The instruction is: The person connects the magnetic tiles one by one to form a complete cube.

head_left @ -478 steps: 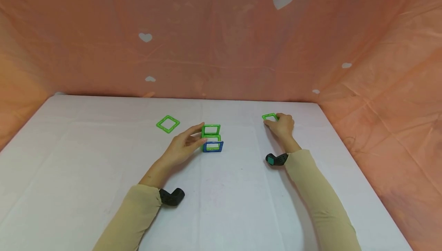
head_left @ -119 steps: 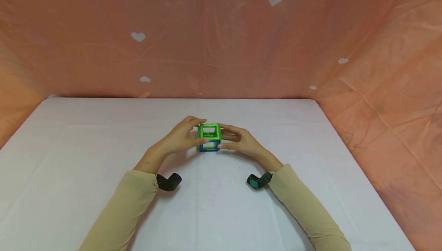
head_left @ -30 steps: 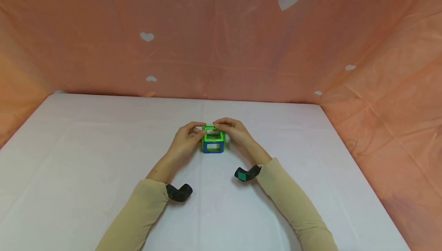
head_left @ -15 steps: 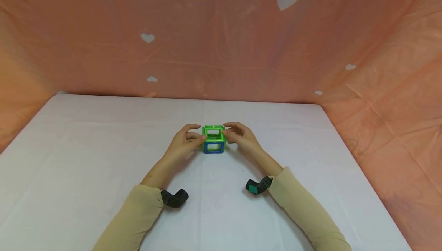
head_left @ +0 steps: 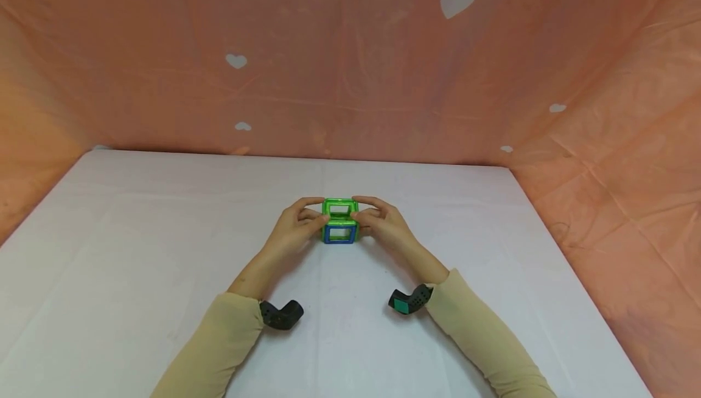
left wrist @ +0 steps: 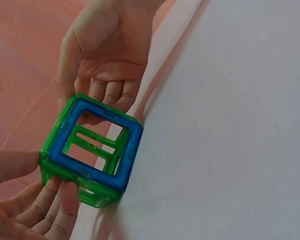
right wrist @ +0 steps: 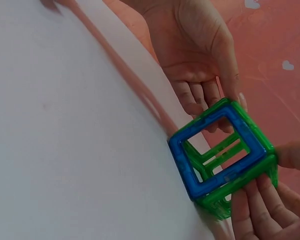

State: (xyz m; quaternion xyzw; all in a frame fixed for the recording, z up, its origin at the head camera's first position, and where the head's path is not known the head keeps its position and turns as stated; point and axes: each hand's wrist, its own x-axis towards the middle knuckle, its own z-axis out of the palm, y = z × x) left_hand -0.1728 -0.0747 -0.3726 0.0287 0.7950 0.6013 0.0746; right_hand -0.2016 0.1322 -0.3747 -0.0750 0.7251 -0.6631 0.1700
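A small cube of magnetic tiles [head_left: 341,222] stands on the white table at the centre of the head view. Its near face is a blue square frame [left wrist: 132,150]; the visible other faces are green frames. My left hand [head_left: 296,224] holds the cube's left side, thumb at the near top edge and forefinger reaching to the back. On the opposite side my right hand [head_left: 386,221] grips it in much the same way. Both wrist views show thumbs and fingers against the green sides of the cube [right wrist: 184,170]. Its underside is hidden.
A white cloth covers the table [head_left: 350,337]. Behind and to the right hangs an orange curtain [head_left: 339,81] with pale hearts. A black wrist camera [head_left: 282,316] sits on the left wrist, and another black camera [head_left: 411,299] on the right.
Two separate green squares seen earlier, one at the right hand, no longer lie apart; the cube has its green sides and top. Lately my right hand moved from over the top to the right side.
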